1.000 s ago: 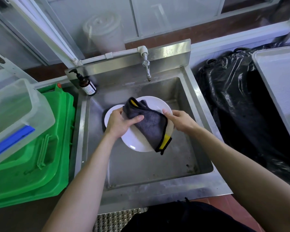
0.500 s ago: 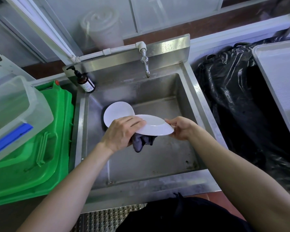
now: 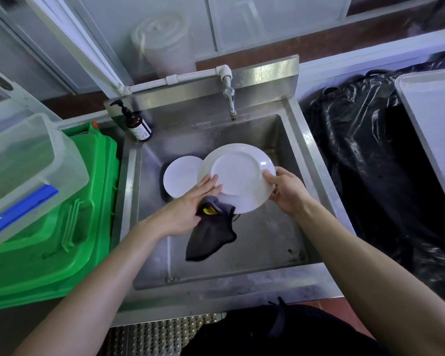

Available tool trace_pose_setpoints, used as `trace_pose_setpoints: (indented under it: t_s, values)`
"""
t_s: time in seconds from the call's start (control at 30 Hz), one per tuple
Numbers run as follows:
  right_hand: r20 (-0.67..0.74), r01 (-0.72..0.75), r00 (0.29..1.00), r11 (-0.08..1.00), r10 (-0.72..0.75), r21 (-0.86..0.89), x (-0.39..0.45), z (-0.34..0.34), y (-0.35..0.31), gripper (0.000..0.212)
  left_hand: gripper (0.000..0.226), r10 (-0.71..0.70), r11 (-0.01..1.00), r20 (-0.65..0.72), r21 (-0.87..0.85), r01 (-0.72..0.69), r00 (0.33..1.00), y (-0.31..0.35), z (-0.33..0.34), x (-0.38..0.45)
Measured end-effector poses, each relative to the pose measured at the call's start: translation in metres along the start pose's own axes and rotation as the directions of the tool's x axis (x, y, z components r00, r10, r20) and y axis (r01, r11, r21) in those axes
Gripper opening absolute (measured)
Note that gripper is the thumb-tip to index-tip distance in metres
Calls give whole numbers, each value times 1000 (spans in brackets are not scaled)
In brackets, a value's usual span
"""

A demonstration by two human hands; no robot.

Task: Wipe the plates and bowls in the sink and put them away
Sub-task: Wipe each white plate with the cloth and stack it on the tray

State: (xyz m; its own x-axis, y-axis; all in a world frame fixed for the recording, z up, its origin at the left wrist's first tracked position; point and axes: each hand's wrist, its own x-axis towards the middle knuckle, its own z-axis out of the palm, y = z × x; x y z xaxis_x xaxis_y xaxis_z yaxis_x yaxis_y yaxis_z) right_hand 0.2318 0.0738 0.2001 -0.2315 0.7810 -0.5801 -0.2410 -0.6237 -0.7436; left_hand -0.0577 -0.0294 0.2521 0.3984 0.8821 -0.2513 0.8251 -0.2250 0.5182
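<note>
A white plate [image 3: 238, 176] is held over the steel sink [image 3: 311, 150], tilted with its underside and foot ring facing me. My right hand [image 3: 285, 191] grips its right rim with curled fingers. My left hand [image 3: 188, 209] lies with straight fingers against the plate's lower left edge and pins a dark grey cloth [image 3: 211, 235] with a yellow tag under its palm; the cloth hangs down into the basin. A second white dish [image 3: 181, 178] lies in the sink behind the plate, at the left.
A tap [image 3: 230, 98] hangs over the back of the sink, a brown pump bottle [image 3: 138, 124] stands at its back left corner. A green crate [image 3: 62, 227] with a clear plastic box [image 3: 23, 160] on it is left. Black plastic bags [image 3: 370, 155] and a grey tray [image 3: 434, 111] are right.
The plate was turned over: a second ago its face was being wiped with the cloth, then it went edge-on, and now its underside faces up. The cloth now hangs below my left hand.
</note>
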Motion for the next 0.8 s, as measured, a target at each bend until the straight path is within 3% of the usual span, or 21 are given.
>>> trace_pose_setpoints:
  t_s: [0.13,0.23,0.37,0.43,0.5,0.57,0.63,0.7,0.73,0.8]
  values:
    - [17,29,999,998,-30,52,-7,4,6,17,68,-77,978,-262,-209,21,962,17,-9,-4]
    - [6,62,998,992,-63,109,-12,6,0,15,22,-183,932,-331,-357,57,926,32,-20,-6]
    - [-2,141,990,989,-141,49,-16,6,-16,15,6,-309,814,-317,-576,77,897,45,-43,-9]
    - [-9,188,982,982,-188,-31,-20,10,-18,16,9,-331,797,-425,-604,9,842,54,-61,-2]
    - [17,239,971,967,-239,-86,-24,18,-17,21,30,-292,850,-595,-521,-83,749,63,-70,19]
    - [83,300,953,948,-292,-109,-30,31,-14,30,53,-327,883,-690,-466,-50,646,69,-61,48]
    - [93,347,937,929,-337,-129,-35,43,-13,34,47,-326,939,-771,-333,90,548,73,-40,71]
    - [57,362,932,921,-358,-146,-36,47,-14,33,30,-182,967,-857,-69,243,481,70,-19,78]
    - [39,351,936,925,-349,-143,-35,45,-15,33,30,-113,963,-870,23,269,480,68,-10,78]
    - [30,324,946,938,-323,-123,-34,40,-16,34,55,-36,967,-811,118,224,583,72,6,71]
